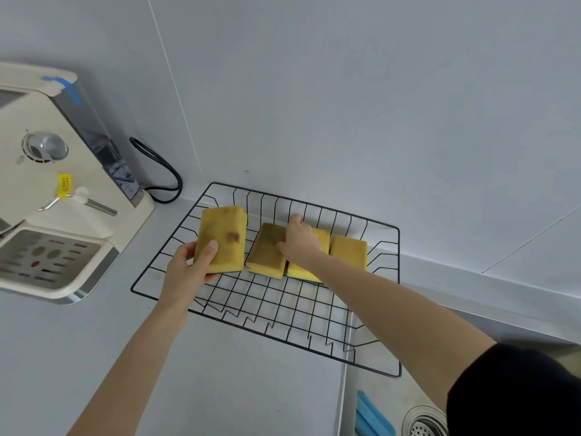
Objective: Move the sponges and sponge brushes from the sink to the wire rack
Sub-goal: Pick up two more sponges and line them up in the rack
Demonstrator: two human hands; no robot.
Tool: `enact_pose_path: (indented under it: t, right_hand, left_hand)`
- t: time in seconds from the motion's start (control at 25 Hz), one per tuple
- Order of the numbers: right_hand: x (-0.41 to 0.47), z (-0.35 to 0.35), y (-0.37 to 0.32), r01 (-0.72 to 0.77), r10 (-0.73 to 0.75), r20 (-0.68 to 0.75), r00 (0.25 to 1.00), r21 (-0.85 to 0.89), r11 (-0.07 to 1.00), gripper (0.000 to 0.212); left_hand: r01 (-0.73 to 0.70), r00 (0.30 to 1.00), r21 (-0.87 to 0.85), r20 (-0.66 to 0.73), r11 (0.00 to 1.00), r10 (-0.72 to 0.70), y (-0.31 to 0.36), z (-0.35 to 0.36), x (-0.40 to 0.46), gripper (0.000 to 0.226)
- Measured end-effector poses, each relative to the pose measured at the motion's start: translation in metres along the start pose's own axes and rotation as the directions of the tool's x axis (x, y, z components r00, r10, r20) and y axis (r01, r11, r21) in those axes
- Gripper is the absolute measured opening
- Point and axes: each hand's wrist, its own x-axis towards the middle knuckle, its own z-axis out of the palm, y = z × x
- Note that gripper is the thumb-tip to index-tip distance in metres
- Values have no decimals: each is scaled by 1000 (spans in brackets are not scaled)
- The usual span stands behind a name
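A black wire rack [220, 313] lies on the grey counter, its right end over the sink. My left hand [188, 269] grips a stained yellow sponge [224, 234] by its near end, holding it over the rack's left part. My right hand [300, 239] rests fingers-down on a second stained sponge [265, 253] and on a bright yellow sponge [301, 272] beside it. A further yellow sponge [349, 251] lies at the right of the row. In the sink at the bottom right lies a blue sponge brush [372, 416].
A cream coffee machine [56, 196] with a drip tray stands at the left, its black cable [163, 171] looping behind toward the wall. The sink drain [424, 423] shows at the bottom right. A grey wall rises right behind the rack.
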Motion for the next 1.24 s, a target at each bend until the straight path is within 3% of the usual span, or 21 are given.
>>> enact_pose_path:
  t: [0.08, 0.16, 0.28, 0.36, 0.56, 0.76, 0.96, 1.24]
  right_hand:
    - [-3, 0, 2, 50, -53, -57, 997, -57, 997, 38]
    - [-7, 2, 4, 184, -197, -76, 977, -152, 971, 43]
    - [-13, 15, 11, 425, -438, 79, 895, -446, 788, 70]
    - [-11, 26, 17, 472, -478, 143, 867, -549, 690, 79]
    - [-7, 33, 31, 428, -451, 105, 886, -557, 712, 72]
    - [-11, 34, 43, 362, -395, 19, 919, -439, 822, 73]
    - [-8, 41, 47, 313, -378, -21, 925, -519, 795, 75]
    - [-2, 55, 50, 185, -390, -228, 892, -603, 776, 76]
  left_hand:
    - [-1, 1000, 11, -5, 1000, 1, 1, 0, 1, 46]
    - [0, 1000, 16, -5, 1000, 0, 1, 2, 3, 46]
    - [3, 1000, 19, -1, 1000, -3, 0, 6, 3, 46]
    - [8, 1000, 17, 4, 1000, -8, -1, 7, 3, 46]
    - [15, 1000, 37, 0, 999, -15, -2, 12, 11, 47]
    - [9, 1000, 154, -22, 988, -6, -3, 22, 27, 47]
    - [24, 999, 285, -42, 958, -13, -8, 30, 48, 48]
    - [64, 998, 398, -36, 915, -55, -21, 35, 64, 50]
